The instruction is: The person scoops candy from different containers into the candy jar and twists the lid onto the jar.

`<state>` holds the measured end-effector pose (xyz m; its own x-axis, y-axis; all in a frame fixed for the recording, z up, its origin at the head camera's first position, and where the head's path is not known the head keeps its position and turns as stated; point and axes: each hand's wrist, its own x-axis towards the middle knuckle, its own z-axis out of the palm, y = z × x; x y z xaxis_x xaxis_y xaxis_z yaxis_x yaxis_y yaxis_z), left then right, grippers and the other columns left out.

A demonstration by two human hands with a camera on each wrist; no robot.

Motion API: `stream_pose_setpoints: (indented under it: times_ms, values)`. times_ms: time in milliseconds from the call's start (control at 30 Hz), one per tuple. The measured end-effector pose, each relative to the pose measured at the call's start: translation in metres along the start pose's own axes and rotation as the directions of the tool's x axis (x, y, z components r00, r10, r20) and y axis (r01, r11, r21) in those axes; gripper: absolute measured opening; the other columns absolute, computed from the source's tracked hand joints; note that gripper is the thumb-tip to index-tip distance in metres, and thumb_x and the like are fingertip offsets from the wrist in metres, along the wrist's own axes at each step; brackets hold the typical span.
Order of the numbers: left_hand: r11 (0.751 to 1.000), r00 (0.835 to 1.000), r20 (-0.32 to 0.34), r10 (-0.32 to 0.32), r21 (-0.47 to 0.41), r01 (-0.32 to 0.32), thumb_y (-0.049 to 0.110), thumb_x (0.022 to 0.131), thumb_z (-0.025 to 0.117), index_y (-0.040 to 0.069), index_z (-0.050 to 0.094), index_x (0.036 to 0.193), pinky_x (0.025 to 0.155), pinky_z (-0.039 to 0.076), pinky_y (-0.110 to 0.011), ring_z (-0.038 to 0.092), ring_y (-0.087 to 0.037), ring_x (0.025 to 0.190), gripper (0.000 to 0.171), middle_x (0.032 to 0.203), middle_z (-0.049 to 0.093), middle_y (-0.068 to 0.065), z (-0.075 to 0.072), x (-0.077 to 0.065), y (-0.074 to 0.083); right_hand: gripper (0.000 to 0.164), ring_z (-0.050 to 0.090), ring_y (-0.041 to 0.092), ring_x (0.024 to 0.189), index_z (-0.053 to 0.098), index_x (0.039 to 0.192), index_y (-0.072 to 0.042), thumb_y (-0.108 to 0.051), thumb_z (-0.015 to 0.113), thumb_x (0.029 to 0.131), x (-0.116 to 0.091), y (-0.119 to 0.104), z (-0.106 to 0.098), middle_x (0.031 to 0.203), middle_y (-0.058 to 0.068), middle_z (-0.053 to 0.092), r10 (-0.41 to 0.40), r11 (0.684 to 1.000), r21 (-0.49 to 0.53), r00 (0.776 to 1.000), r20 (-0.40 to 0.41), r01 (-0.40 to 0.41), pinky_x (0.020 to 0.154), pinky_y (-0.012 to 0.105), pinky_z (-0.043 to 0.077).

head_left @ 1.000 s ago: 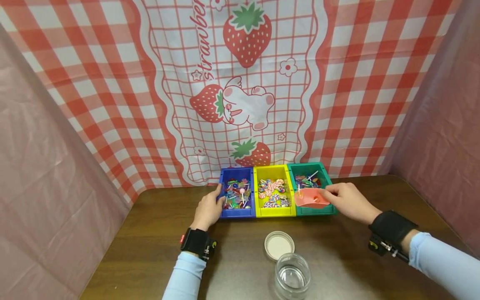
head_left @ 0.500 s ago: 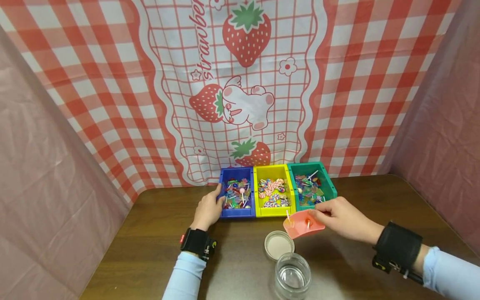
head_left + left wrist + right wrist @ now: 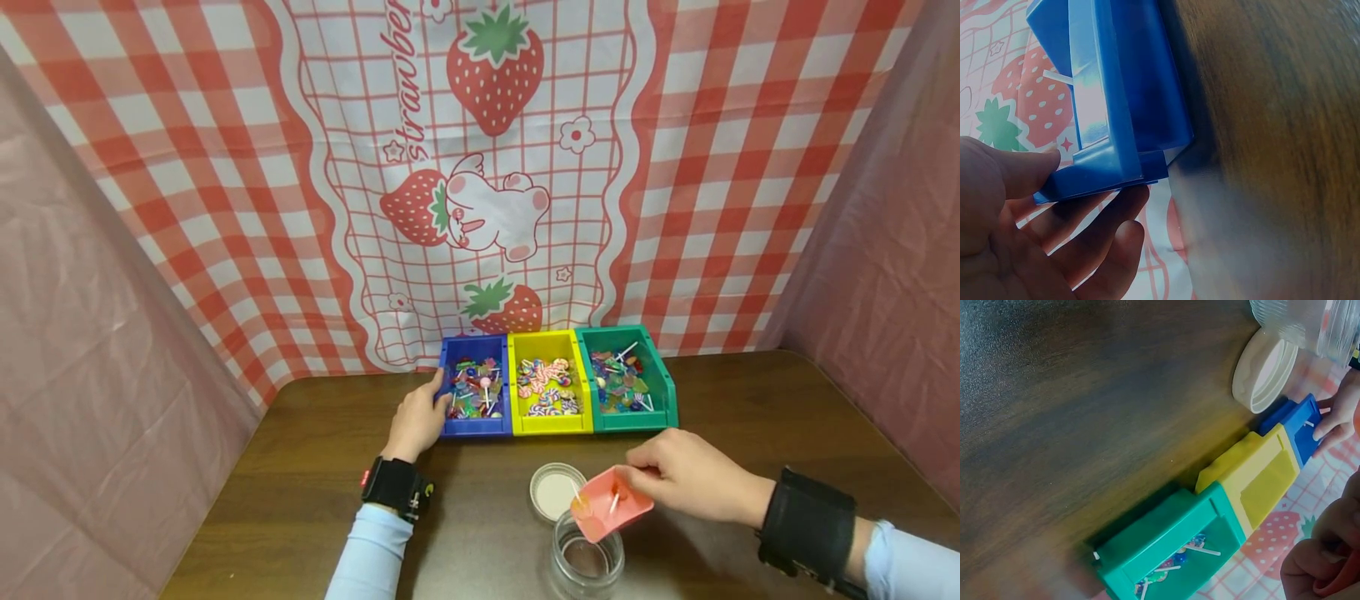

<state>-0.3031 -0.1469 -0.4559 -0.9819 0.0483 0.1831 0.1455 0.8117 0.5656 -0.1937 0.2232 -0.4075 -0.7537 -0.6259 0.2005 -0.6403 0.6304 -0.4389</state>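
While left grip (image 3: 416, 421) pinches blue bin (image 3: 477, 427), right grip (image 3: 693, 479) pinches pink scoop (image 3: 600, 523) bearing lollipops (image 3: 618, 490); jar (image 3: 588, 577) just left of that grip.

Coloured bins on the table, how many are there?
3: a blue bin gripped by the left hand, a yellow bin in the middle, a green bin on the right.

Three bins (image 3: 551, 423) (one blue, one yellow, one green), one jar (image 3: 588, 577), one lid (image 3: 552, 495), one scoop (image 3: 598, 503), two lollipops (image 3: 617, 493) on it, two hands (image 3: 415, 423), two cuffs (image 3: 808, 527); the binned sweets (image 3: 553, 403) defy counting.
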Motion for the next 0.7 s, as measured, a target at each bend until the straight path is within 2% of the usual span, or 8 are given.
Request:
stream_pose_setpoints:
  times_ms: [200,400,700]
  values:
    - [1.0,1.0,-0.002,0.0,0.004,0.0,0.023,0.1,0.061,0.014,0.049,0.149,0.086,0.048,-0.059,0.06,-0.042,0.115,0.051,0.138,0.058,-0.017,0.0,0.0,0.0,0.044,0.03,-0.007,0.049,0.043,0.059,-0.033,-0.023,0.072,0.09,0.0,-0.003,0.003,0.056,-0.027,0.024,-0.044,0.995,-0.086,0.999,-0.018,0.043,0.047,0.016,0.025]
    - [1.0,1.0,-0.002,-0.006,-0.002,0.006,0.023,0.1,0.061,0.014,0.049,0.149,0.088,0.048,-0.059,0.059,-0.041,0.116,0.051,0.138,0.058,-0.017,0.001,0.0,0.0,0.042,0.031,-0.006,0.048,0.044,0.06,-0.035,-0.03,0.072,0.091,0.0,-0.01,0.003,0.055,-0.028,0.025,-0.079,0.982,-0.175,0.997,-0.004,0.077,0.047,0.017,0.027]
    - [1.0,1.0,0.001,-0.009,0.002,0.009,0.025,0.101,0.061,0.015,0.048,0.15,0.09,0.048,-0.058,0.058,-0.04,0.118,0.052,0.139,0.057,-0.015,0.0,0.001,0.0,0.04,0.03,-0.006,0.048,0.046,0.06,-0.035,-0.03,0.073,0.088,0.003,-0.021,0.003,0.054,-0.027,0.027,-0.151,0.94,-0.314,0.988,-0.033,0.133,0.046,0.019,0.025]
